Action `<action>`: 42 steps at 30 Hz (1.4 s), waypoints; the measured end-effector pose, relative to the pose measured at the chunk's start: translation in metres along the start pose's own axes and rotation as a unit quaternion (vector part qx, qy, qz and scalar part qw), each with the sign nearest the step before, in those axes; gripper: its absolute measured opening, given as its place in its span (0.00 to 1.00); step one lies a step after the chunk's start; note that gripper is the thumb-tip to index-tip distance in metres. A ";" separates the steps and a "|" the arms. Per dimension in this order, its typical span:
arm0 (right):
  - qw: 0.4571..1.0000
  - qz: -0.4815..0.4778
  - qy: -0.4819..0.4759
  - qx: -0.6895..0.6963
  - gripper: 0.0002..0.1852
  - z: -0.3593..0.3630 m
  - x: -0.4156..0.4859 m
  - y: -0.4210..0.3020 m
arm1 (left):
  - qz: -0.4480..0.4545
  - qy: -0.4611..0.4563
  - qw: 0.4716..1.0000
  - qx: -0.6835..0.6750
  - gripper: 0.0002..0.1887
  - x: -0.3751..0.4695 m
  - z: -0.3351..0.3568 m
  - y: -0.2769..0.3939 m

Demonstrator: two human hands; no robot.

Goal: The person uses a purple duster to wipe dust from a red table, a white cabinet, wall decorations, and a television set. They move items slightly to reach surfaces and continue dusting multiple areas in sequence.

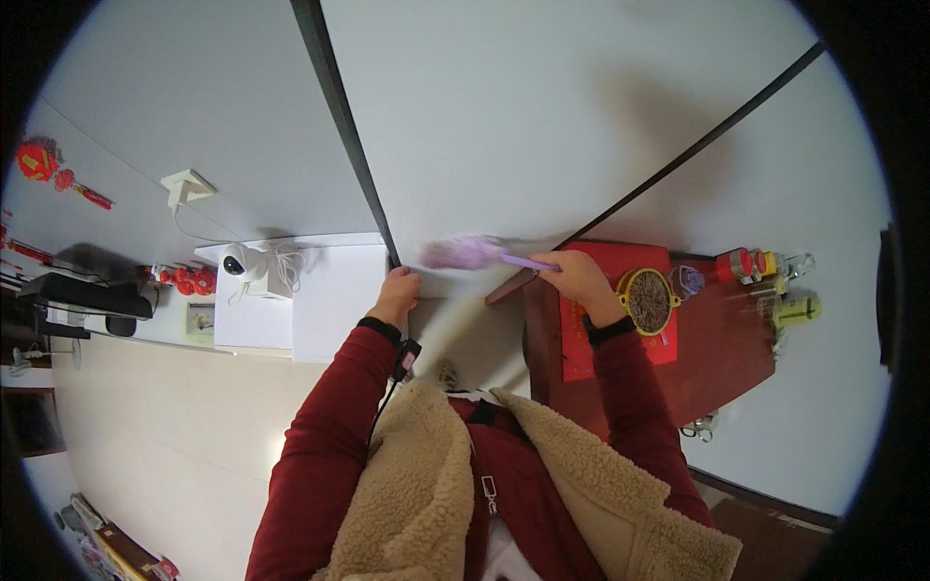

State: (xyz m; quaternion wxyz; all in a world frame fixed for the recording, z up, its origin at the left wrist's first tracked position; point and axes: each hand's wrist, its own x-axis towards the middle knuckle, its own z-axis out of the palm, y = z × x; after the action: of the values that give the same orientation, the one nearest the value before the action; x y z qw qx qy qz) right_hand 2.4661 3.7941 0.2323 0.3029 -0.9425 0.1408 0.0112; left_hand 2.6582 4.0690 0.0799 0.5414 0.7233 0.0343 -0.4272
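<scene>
My right hand (577,283) grips the handle of a lilac duster (468,254), whose fluffy head is blurred and points left, close to the white wall panel (465,145). My left hand (397,289) rests at the lower end of a dark vertical strip (349,138), beside the corner of a white cabinet top (338,290); its fingers are curled, and whether they grip the strip is unclear. Under my right forearm, a red sheet (581,352) lies on a dark red wooden table (712,348).
On the table stand a yellow-rimmed round container (649,301), several jars and a yellow-green cup (797,311). A white camera (245,263) with a coiled cable sits on the cabinet at left, below a wall socket (187,187). A dark monitor (83,296) stands farther left.
</scene>
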 end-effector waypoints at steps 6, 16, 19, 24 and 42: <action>0.997 -0.017 0.021 -0.073 0.15 -0.024 -0.017 -0.010 | 0.045 0.054 0.997 -0.042 0.24 -0.016 0.005 0.032; 0.944 -0.173 0.230 0.159 0.17 -0.109 -0.050 -0.094 | 0.206 0.227 0.934 -0.182 0.22 -0.046 -0.025 0.094; 0.934 -0.165 0.294 0.117 0.20 -0.105 -0.049 -0.102 | 0.374 0.251 0.873 -0.189 0.25 -0.069 -0.039 0.136; 0.951 -0.184 0.246 -0.017 0.25 -0.080 -0.040 -0.135 | 0.508 0.225 0.829 -0.062 0.29 -0.116 -0.044 0.221; 0.848 -0.278 0.445 0.075 0.27 -0.077 0.016 -0.368 | 0.664 0.026 0.733 0.143 0.31 -0.234 -0.145 0.333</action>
State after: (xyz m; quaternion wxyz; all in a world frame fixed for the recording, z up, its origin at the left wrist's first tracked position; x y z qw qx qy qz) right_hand 2.5766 4.0315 0.5023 0.2681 -0.8206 -0.0072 -0.5046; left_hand 2.7654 4.1466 0.4915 0.5762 0.6417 -0.5026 0.0602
